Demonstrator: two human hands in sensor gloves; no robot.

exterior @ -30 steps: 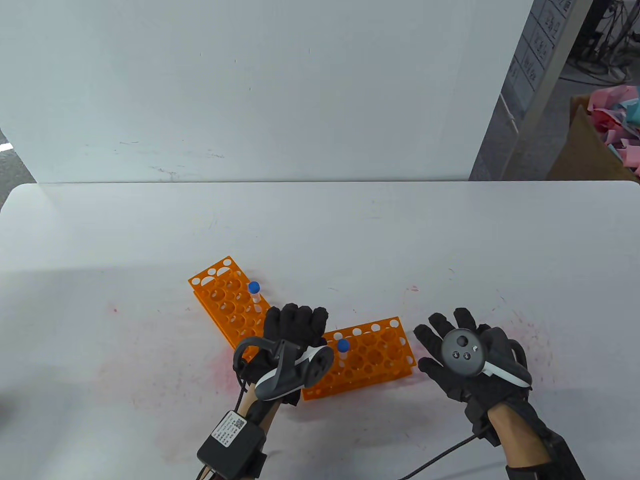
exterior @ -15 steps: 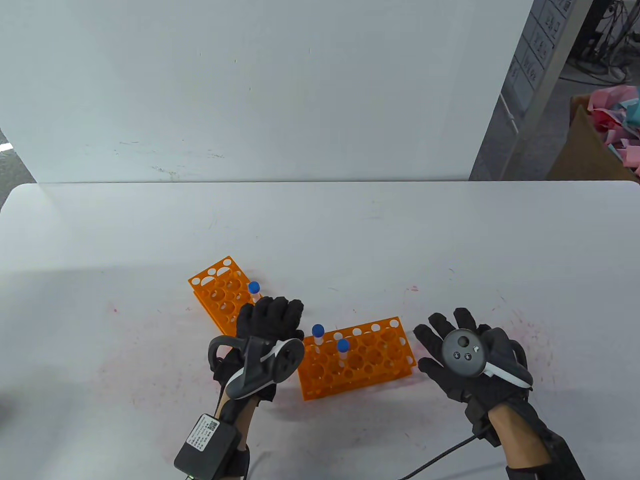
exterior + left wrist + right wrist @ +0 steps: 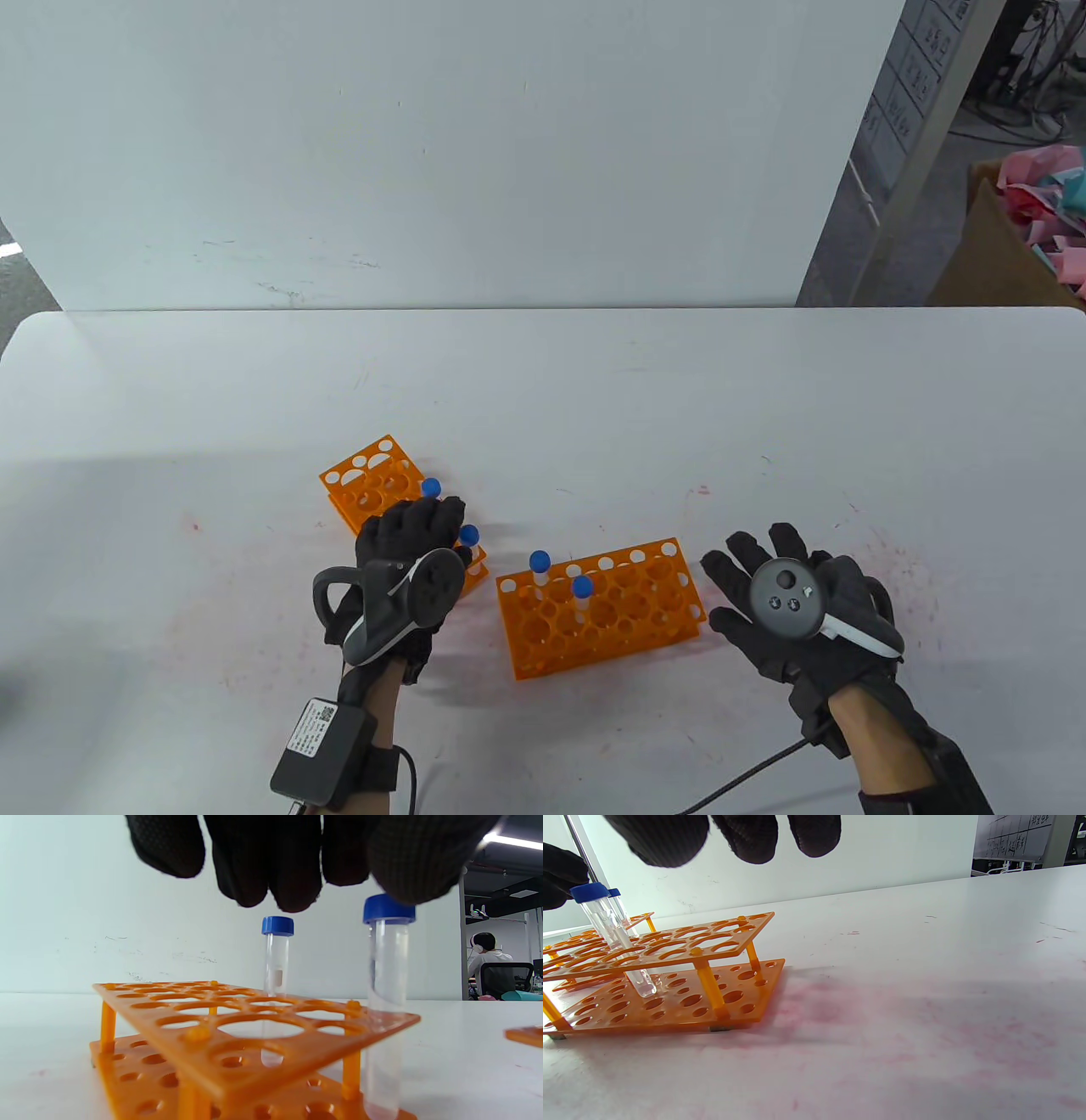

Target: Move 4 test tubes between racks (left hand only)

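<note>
Going by how the tubes stand, the task looks about half done. 2 blue-capped test tubes stand in the right rack (image 3: 601, 613): one at its far left corner (image 3: 540, 567) and one just beside it (image 3: 582, 592). 2 more are in the left rack (image 3: 383, 501): a far tube (image 3: 431, 489) standing free, and a near tube (image 3: 467, 538) at the rack's near right corner. Assuming tubes go from the left rack to the right one, these 2 remain to be moved. The left hand (image 3: 405, 570) hovers over the left rack; in the left wrist view its fingertips (image 3: 292, 878) hang loosely curled just above the caps, one at or touching the near tube's cap (image 3: 388, 909), with no closed pinch visible. The right hand (image 3: 789, 607) rests spread flat on the table (image 3: 543, 382) beside the right rack, holding nothing.
</note>
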